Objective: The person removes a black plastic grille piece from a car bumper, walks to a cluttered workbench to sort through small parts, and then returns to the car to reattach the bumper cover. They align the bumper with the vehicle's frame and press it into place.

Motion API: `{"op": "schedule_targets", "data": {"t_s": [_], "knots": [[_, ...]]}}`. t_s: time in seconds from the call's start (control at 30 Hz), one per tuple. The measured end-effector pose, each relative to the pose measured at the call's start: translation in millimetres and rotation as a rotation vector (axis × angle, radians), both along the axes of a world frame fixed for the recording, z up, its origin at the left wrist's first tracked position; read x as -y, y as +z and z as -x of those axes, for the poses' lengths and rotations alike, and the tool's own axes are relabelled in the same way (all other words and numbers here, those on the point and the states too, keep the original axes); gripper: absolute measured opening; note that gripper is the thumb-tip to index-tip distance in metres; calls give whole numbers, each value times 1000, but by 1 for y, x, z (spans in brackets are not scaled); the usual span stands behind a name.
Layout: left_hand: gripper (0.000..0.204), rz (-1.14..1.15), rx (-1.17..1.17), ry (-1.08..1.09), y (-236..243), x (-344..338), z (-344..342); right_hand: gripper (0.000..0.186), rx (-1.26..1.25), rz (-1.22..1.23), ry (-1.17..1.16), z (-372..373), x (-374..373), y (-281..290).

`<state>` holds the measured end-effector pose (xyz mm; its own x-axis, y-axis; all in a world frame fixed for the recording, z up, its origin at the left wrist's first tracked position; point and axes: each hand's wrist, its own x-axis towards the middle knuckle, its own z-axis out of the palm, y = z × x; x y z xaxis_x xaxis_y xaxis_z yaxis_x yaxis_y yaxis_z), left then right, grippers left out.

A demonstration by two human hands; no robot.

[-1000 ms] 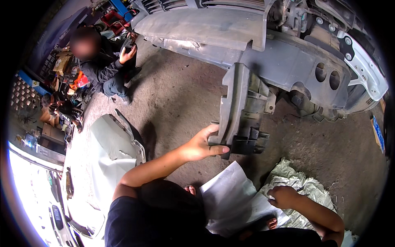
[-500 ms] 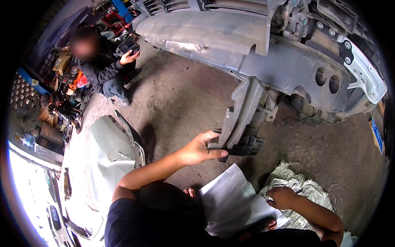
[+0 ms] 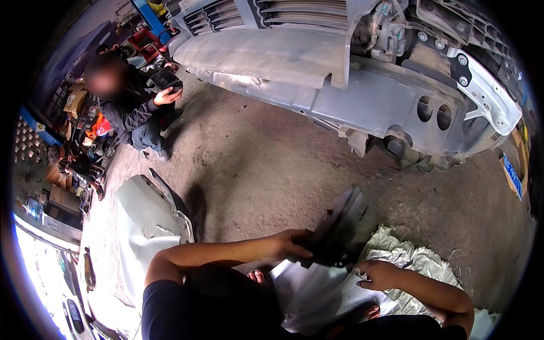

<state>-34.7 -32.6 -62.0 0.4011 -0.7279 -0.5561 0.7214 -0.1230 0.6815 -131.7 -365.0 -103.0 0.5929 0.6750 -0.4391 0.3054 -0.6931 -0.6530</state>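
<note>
My left hand (image 3: 292, 245) grips a dark plastic car bracket (image 3: 344, 226) at its left end, thumb on the near side. The bracket is slightly blurred and tilts up to the right, above white sheeting (image 3: 306, 289) by my feet. Beside the bracket's lower right edge is my right hand (image 3: 382, 275), thumb and forefinger apart with nothing seen between them. Whether its fingertips touch the bracket I cannot tell. Under the right forearm lies a crumpled silvery woven sack (image 3: 416, 260).
A car's stripped front end (image 3: 368, 105) spans the far side, low over the concrete floor (image 3: 255, 170). White body panel (image 3: 144, 212) stands at left. A crouching co-worker (image 3: 127, 110) holds a black part (image 3: 165, 79). Another person (image 3: 76, 164) sits farther left. A blue plate (image 3: 511, 177) lies far right.
My left hand has brought the bracket down and nearer, away from the car's front, and turned it. My right hand has stayed low, its thumb and forefinger now pointing at the bracket's edge.
</note>
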Motion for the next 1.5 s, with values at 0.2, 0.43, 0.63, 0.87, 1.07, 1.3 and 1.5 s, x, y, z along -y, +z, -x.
{"op": "schedule_targets", "data": {"t_s": [0.2,0.43,0.63,0.87,1.07,1.3,1.5], "knots": [[58,11,-134,-174,-17,9,13,76,-312,-240,-65,-8,-18,21],[51,67,245,-222,-11,-9,-7,52,38,-430,-213,-4,-28,37],[76,287,322,296,-27,5,-8,45,400,-363,-160,-17,-56,73],[60,593,39,385,-38,-5,-47,43,564,-273,40,-21,-121,99],[53,721,-140,-172,14,32,-140,44,280,-189,-76,-21,-86,91],[36,578,49,-215,60,14,-184,43,81,-252,-227,-15,-59,72],[51,164,62,-111,62,32,-228,33,122,-328,-202,-13,-57,59]]}}
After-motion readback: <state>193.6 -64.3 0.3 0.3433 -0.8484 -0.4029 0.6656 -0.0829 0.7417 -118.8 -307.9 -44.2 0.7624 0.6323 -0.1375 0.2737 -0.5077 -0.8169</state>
